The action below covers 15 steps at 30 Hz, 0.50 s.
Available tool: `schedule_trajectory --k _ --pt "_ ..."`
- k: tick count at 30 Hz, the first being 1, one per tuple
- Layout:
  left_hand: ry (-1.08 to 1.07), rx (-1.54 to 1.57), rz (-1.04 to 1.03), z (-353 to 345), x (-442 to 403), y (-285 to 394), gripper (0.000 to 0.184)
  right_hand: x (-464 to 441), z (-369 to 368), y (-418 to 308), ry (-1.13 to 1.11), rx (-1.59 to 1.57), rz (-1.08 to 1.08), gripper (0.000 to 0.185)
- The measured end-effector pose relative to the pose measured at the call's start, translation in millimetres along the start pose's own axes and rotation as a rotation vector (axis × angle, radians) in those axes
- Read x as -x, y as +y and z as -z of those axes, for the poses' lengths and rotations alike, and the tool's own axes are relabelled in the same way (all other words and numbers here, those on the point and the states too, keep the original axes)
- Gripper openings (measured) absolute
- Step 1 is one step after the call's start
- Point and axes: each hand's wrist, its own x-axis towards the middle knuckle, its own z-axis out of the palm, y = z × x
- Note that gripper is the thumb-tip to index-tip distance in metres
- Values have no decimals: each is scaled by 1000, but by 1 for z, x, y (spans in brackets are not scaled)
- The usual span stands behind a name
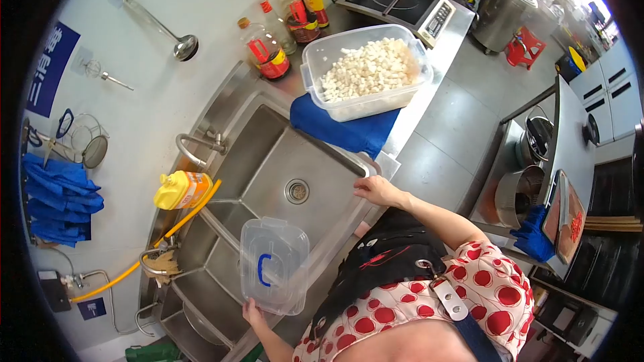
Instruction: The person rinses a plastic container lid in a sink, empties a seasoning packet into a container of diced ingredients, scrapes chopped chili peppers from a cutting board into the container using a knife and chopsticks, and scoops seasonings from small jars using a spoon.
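Note:
My left hand (253, 314) grips the edge of a clear plastic lid (285, 248) with a blue handle, tilted over the sink divider. My right hand (378, 190) is at the near rim of the steel sink (268, 167), its fingers loosely bent with nothing visible in them. Whether it touches the rim I cannot tell. Beyond it, a clear plastic tub (335, 108) of white diced pieces (372, 67) stands on the counter, partly over a blue cloth (345, 127).
Sauce bottles (272, 60) line the wall behind the tub, near an induction cooker (396, 0). A yellow jug (178, 190) and yellow hose (194, 211) lie along the sink's back. To the right, a side table (570, 114) holds a chopping board (570, 221). A red stool (524, 47) stands farther off.

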Motion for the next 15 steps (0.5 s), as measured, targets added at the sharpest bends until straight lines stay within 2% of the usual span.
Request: schedule_trajectory --k 5,10,13,15 --pt "-4 -184 -84 21 -21 -14 42 23 14 16 -24 15 -150 31" --pt "4 -362 -106 20 -22 -10 38 29 28 1 -62 75 -122 30" --pt "80 -490 -155 9 -10 -6 38 17 33 -23 -99 180 -39 30" --pt "164 -587 -214 3 6 0 38 8 48 -52 -95 152 178 30"
